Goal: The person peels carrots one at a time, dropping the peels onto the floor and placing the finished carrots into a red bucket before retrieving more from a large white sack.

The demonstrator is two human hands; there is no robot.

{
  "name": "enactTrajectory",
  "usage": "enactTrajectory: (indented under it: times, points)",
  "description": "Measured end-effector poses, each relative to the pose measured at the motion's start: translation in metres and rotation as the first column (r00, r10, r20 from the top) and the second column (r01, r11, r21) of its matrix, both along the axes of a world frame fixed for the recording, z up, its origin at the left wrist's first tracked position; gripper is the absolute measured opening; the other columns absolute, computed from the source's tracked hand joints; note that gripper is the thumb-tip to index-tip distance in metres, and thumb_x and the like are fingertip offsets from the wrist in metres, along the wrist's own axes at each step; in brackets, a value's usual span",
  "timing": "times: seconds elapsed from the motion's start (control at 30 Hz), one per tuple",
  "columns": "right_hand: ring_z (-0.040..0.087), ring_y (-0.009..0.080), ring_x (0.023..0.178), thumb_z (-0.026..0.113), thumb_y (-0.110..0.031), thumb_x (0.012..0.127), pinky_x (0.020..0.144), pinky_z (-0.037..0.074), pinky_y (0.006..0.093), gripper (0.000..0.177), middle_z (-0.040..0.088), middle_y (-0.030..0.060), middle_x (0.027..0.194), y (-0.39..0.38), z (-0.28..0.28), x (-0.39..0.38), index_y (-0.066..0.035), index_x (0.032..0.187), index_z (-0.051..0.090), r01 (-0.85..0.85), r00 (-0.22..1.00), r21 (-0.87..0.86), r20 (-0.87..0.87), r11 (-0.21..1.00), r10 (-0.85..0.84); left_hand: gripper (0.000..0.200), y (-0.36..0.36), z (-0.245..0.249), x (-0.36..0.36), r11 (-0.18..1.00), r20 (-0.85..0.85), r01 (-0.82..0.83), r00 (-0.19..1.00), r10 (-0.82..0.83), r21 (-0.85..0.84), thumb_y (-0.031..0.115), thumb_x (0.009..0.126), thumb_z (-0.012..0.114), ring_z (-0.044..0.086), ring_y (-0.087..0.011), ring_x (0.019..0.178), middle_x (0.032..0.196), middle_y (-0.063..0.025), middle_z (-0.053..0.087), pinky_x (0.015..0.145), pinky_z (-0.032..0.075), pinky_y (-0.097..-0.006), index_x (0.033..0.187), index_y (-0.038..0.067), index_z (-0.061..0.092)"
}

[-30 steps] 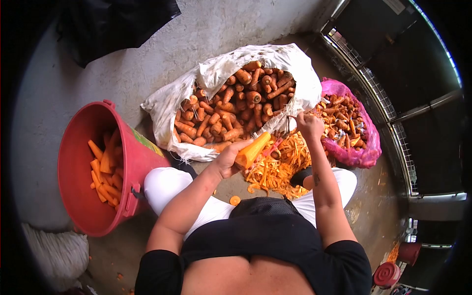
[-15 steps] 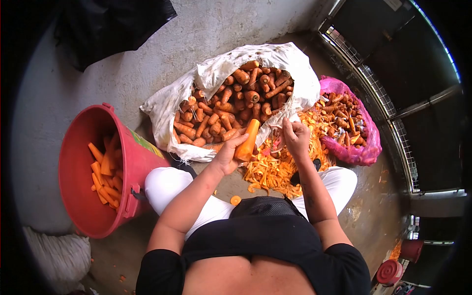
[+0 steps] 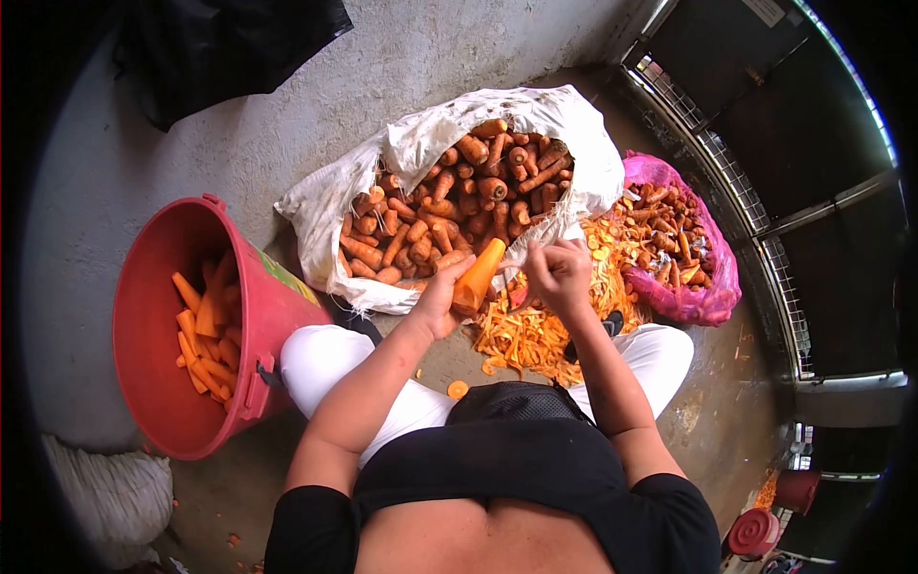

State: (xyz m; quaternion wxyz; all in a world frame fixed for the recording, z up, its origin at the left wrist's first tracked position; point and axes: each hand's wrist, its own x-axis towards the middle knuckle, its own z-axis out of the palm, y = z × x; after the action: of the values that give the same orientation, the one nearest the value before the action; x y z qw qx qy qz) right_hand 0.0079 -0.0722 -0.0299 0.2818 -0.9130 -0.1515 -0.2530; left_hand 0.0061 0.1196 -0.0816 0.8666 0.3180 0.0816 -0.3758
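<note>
A peeled, bright orange carrot (image 3: 480, 275) is in my left hand (image 3: 442, 300), its narrower end pointing up and away from me. My right hand (image 3: 562, 275) is just right of the carrot, fingers curled; the small thing between them is too blurred to name. Beyond both hands lies an open white sack (image 3: 411, 143) full of unpeeled carrots (image 3: 445, 210). Orange peelings (image 3: 526, 340) are heaped on the floor below and right of my right hand. A red bucket (image 3: 153, 383) at the left holds peeled carrots (image 3: 206, 330).
A pink bag (image 3: 712, 301) of carrot pieces and scraps stands right of the white sack. Black plastic (image 3: 229, 57) hangs at the upper left wall. A whitish sack (image 3: 115, 493) lies at the lower left. A red tub (image 3: 755, 532) is at the lower right.
My right hand has moved left and slightly down, closer to the carrot. The carrot has turned a little in my left hand.
</note>
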Motion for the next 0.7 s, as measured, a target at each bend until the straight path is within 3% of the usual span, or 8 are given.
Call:
enactTrajectory:
  times: [0.2,0.33,0.4,0.47,0.5,0.53,0.6,0.7]
  points:
    - [0.043,0.0146,0.044,0.064,-0.016,0.079,0.052,0.034,0.0312,0.036,0.051,-0.0011,0.043,0.018,0.001,0.0,-0.014,0.044,0.056,-0.153,0.982,-0.14,0.086,0.978,0.166,0.039,0.003,0.006,-0.003,0.988,-0.024,0.106,0.994,-0.104,0.114,0.038,0.095,0.043,0.06,-0.0103,0.059,0.079,-0.0028,0.063,0.045,0.046,-0.0213,0.12,0.01,0.052]
    - [0.036,0.011,0.04,0.058,-0.02,0.081,0.052,0.033,0.03,0.039,0.04,-0.0036,0.037,-0.002,-0.006,0.023,-0.015,0.043,0.055,-0.034,0.991,-0.01,0.128,0.999,0.035,0.042,-0.002,0.012,-0.008,0.99,0.052,0.096,0.993,-0.102,0.107,0.039,0.095,0.042,0.056,-0.0102,0.052,0.068,-0.004,0.058,0.04,0.042,-0.0204,0.117,0.005,0.052]
    - [0.036,0.0121,0.039,0.055,-0.024,0.084,0.056,0.034,0.032,0.042,0.042,-0.0034,0.039,-0.034,-0.023,0.042,-0.015,0.044,0.055,0.194,0.972,0.013,-0.14,0.981,-0.19,0.045,-0.002,0.007,-0.007,0.981,0.063,0.158,0.984,-0.165,0.11,0.041,0.096,0.04,0.055,-0.0101,0.053,0.066,-0.0046,0.056,0.042,0.044,-0.0204,0.117,0.002,0.051]
    - [0.04,0.0174,0.039,0.048,-0.038,0.087,0.06,0.039,0.0307,0.049,0.046,0.0025,0.039,-0.079,-0.055,0.062,-0.011,0.048,0.06,0.436,0.889,-0.196,-0.061,0.878,-0.454,0.046,-0.001,-0.001,-0.006,0.98,0.116,0.191,0.974,-0.196,0.054,0.042,0.096,0.04,0.055,-0.0098,0.054,0.069,-0.0049,0.058,0.043,0.044,-0.0203,0.117,0.002,0.051]
    - [0.053,0.0242,0.047,0.047,-0.042,0.086,0.052,0.042,0.0396,0.05,0.058,0.0094,0.051,-0.106,-0.079,0.07,-0.004,0.06,0.068,0.574,0.752,-0.127,-0.308,0.809,-0.583,0.046,0.001,0.002,-0.005,0.986,0.109,0.16,0.981,-0.163,0.041,0.041,0.096,0.041,0.057,-0.0109,0.057,0.071,-0.0058,0.058,0.047,0.047,-0.0213,0.117,0.002,0.051]
    - [0.057,0.0242,0.05,0.047,-0.044,0.086,0.056,0.045,0.043,0.053,0.059,0.012,0.054,-0.126,-0.09,0.069,0.0,0.063,0.066,0.644,0.685,0.0,-0.444,0.765,-0.578,0.045,0.003,0.007,-0.004,0.991,0.102,0.128,0.986,-0.13,0.027,0.04,0.096,0.043,0.059,-0.0121,0.06,0.073,-0.0066,0.059,0.05,0.049,-0.0223,0.117,0.002,0.051]
    - [0.058,0.0224,0.053,0.044,-0.053,0.087,0.053,0.044,0.0361,0.057,0.063,0.0113,0.059,-0.202,-0.19,0.072,-0.003,0.077,0.069,0.751,0.604,0.329,-0.693,0.573,-0.393,0.043,0.004,0.007,-0.002,0.998,0.056,0.046,0.997,-0.048,0.039,0.038,0.095,0.047,0.062,-0.0153,0.067,0.079,-0.0085,0.06,0.058,0.053,-0.0254,0.117,0.001,0.051]
    - [0.053,0.0144,0.055,0.047,-0.063,0.086,0.049,0.035,0.0258,0.06,0.066,0.0077,0.086,-0.182,-0.202,0.023,-0.01,0.106,0.066,0.751,0.658,0.638,-0.743,0.171,-0.12,0.04,0.004,0.002,0.002,0.998,-0.025,-0.062,0.998,0.063,0.025,0.029,0.091,0.057,0.066,-0.0254,0.088,0.095,-0.0119,0.06,0.079,0.056,-0.0354,0.119,0.001,0.05]
